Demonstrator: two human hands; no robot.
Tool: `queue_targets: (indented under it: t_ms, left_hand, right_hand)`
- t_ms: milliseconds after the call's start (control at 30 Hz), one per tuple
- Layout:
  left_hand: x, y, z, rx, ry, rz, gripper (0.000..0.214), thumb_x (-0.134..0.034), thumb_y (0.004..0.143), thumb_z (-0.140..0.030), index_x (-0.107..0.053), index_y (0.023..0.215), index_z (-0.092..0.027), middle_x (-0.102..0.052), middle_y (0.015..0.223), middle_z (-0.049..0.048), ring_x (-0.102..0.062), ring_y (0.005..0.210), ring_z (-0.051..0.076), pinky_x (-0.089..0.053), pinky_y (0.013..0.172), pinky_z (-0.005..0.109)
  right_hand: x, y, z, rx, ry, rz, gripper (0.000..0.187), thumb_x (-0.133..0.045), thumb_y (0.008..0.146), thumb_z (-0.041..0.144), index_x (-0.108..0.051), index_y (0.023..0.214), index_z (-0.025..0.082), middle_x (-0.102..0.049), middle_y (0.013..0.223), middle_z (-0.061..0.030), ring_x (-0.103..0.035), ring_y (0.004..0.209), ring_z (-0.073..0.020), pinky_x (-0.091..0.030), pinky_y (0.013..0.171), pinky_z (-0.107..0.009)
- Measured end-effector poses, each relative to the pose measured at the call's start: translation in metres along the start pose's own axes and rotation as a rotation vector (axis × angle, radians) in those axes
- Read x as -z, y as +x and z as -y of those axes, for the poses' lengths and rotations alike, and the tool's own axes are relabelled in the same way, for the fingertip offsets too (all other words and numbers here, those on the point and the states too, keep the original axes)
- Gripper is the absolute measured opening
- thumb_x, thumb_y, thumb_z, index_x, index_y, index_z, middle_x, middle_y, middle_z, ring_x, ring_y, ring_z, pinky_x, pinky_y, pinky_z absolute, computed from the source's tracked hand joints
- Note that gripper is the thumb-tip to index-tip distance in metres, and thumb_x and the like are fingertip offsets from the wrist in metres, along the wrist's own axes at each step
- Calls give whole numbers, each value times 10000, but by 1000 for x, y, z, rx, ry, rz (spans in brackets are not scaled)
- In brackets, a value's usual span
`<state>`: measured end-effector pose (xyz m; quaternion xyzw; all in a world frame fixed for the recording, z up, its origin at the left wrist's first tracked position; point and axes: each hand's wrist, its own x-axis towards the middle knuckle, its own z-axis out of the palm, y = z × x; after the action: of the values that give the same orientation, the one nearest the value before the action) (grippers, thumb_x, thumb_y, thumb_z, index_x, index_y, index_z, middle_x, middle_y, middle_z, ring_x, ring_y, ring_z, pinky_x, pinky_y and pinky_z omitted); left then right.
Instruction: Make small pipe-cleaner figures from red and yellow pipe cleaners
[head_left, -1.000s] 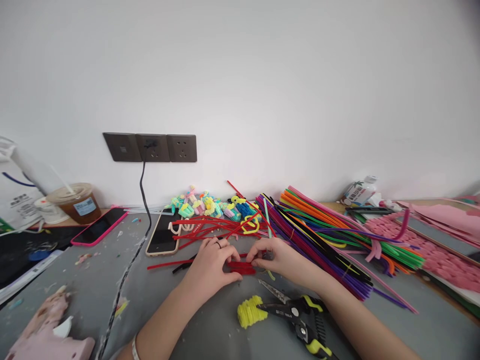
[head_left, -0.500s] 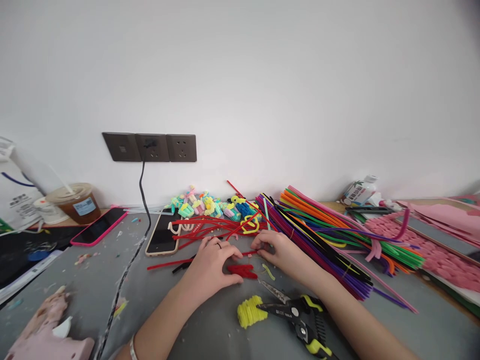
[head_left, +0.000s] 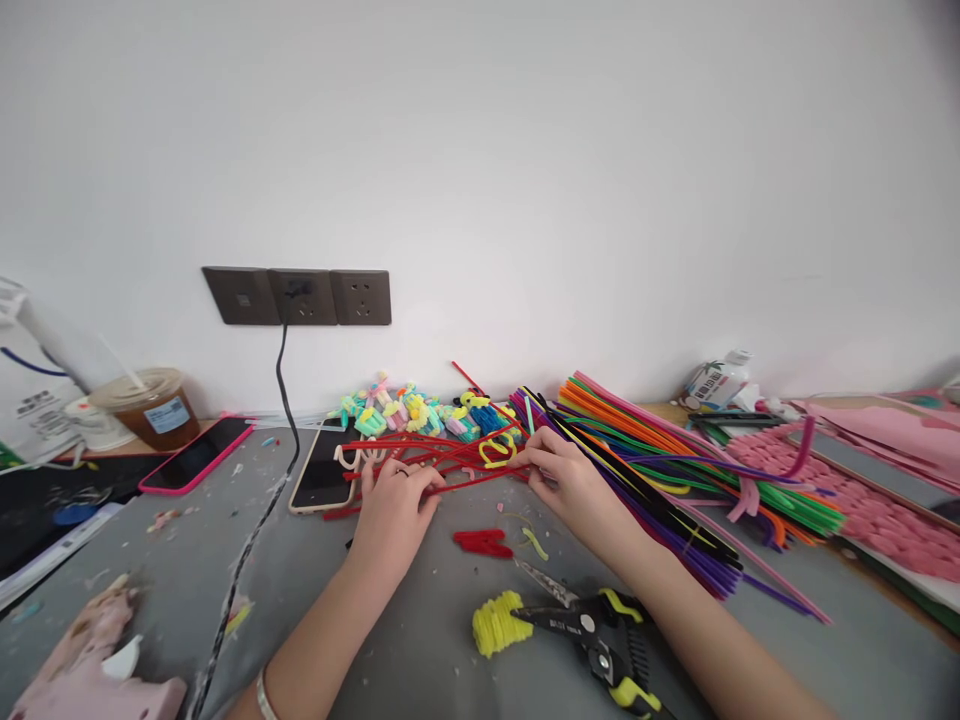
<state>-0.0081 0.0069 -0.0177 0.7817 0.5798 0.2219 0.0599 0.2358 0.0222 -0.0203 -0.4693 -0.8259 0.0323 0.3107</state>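
My left hand and my right hand reach into a loose tangle of red pipe cleaners on the grey table. Both hands pinch one long red pipe cleaner that runs between them. Near my wrists lies a small folded red piece, let go, with a short yellow-green scrap beside it. A coiled yellow pipe-cleaner piece and black-and-yellow cutters rest closer to me.
A big fan of pipe cleaners in many colours fills the right. Small finished figures line the wall. Two phones, a charging cable, an iced drink cup and a pink glue gun are on the left.
Both hands let go of the folded red piece and moved away from me into the red tangle, where they took hold of a long red pipe cleaner.
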Motion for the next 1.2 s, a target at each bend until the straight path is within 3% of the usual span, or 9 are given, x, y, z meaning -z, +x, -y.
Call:
queue_targets:
  t_ms: [167,267,433,567,700,867,1033,1200]
  left_hand:
    - [5,1,0,-22,-102,-164,164,-558,912,-187,-694,892,-275,-750,908,0,-620,967,242,-282,1068,570]
    - [3,1,2,-18,-137,-199,156,-546,924,-242,-698,903,-267,-755,921,20,-614,991,257,-259,1083,603]
    - [-3,-1,7,42,-89,-243,270,-475,898,-130,-670,1014,-277,-732,1128,54,-543,1179,333,-166,1075,733]
    - [-5,-1,7,61,-71,-279,390,-460,869,-81,-588,1188,-266,-651,1287,91,-438,1323,363,-104,1088,757]
    - [-3,0,5,31,-102,-250,224,-518,879,-161,-621,1054,-255,-704,1159,81,-467,1305,366,-114,1114,727]
    - [-1,1,1,-62,-183,-57,175,-537,848,-101,-640,875,-240,-737,1005,21,-592,1166,281,-164,1145,647]
    - [1,-2,-4,-165,-280,113,64,-624,853,-228,-676,822,-248,-723,1044,13,-603,1095,246,-184,1150,618]
    - [3,-8,-6,-298,-264,206,139,-577,881,-228,-697,816,-253,-656,1199,43,-522,1195,279,-294,1110,582]
  right_hand:
    - [0,0,1,27,-21,11,211,-520,915,110,-709,926,205,-667,921,-65,-614,806,-202,-399,746,-340]
    - [6,1,7,-4,-76,-33,190,-548,938,181,-728,904,232,-688,916,-63,-610,836,-221,-355,763,-372]
    - [24,1,19,-143,-182,-419,237,-524,962,272,-758,964,310,-610,940,-69,-536,927,-266,-308,833,-442]
    - [33,1,20,-253,27,-606,241,-523,953,343,-757,973,291,-517,881,-56,-495,878,-253,-340,838,-440]
    - [28,5,12,-383,535,-579,257,-544,934,407,-748,911,252,-483,783,-19,-482,802,-209,-390,797,-371]
    - [20,10,8,-473,1116,-568,241,-620,880,434,-743,924,232,-433,663,20,-459,660,-153,-439,709,-307]
    - [19,11,13,-551,1212,-451,244,-649,827,454,-722,800,223,-586,798,-34,-533,721,-172,-478,704,-316]
    - [18,9,22,-537,1189,-258,249,-697,792,428,-692,915,212,-457,637,27,-443,601,-145,-412,578,-280]
